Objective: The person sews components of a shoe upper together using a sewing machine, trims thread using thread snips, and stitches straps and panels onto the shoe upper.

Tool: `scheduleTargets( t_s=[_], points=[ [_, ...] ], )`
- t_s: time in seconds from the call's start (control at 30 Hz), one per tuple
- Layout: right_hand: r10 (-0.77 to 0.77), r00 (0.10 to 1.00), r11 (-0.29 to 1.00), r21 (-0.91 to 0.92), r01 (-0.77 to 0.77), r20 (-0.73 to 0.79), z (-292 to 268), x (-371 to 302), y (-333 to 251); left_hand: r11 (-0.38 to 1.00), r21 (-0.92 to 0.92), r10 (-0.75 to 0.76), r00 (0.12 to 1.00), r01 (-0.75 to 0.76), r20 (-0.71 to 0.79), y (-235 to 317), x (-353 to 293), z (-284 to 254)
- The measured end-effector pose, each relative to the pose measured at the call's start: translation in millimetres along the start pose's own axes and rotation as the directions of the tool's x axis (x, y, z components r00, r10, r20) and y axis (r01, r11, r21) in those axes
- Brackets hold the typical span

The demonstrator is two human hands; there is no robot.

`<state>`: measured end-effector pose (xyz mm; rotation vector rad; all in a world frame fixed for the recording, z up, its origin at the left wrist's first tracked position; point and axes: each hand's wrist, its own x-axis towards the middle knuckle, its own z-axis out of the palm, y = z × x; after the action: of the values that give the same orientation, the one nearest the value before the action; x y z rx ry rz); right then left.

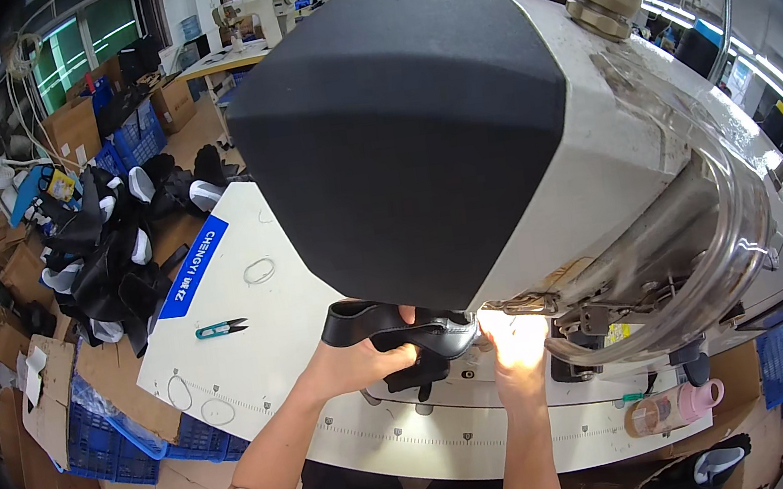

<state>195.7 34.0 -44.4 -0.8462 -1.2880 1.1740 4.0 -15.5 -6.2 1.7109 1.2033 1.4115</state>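
A black leather shoe upper with a curved strap-like band is under the head of a large sewing machine. My left hand grips it from the left, fingers wrapped into its folds. My right hand is at its right end, beside the needle area, in the glare of the machine's lamp. That glare washes out the right fingers, and the machine head covers part of the work. Thread snips with teal handles lie on the white table, left of my left hand.
Several black shoe uppers with white linings are heaped beyond the table's left edge. Blue crates and cardboard stand below them. A pink-lidded bottle lies at the table's right end. A clear curved tube hangs along the machine's right side.
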Motion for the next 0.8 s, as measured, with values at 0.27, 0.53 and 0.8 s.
scheduleTargets(
  t_s=[0.27, 0.53, 0.8],
  points=[
    [-0.042, 0.997, 0.998, -0.059, 0.038, -0.068, -8.6, -1.4, 10.3, 0.997, 0.072, -0.02, 1.0, 0.019, 0.011, 4.3, 0.0, 1.2],
    [0.004, 0.995, 0.992, 0.125, 0.009, -0.101, -10.9, 1.2, 19.1, 0.998, 0.044, -0.042, 0.999, 0.042, -0.013, -6.9, 0.6, 6.9],
    [0.133, 0.988, 0.952, 0.288, -0.105, -0.077, -8.6, -2.6, 22.0, 0.989, -0.032, -0.147, 0.989, 0.146, -0.03, 1.0, -3.6, 10.4]
  ],
)
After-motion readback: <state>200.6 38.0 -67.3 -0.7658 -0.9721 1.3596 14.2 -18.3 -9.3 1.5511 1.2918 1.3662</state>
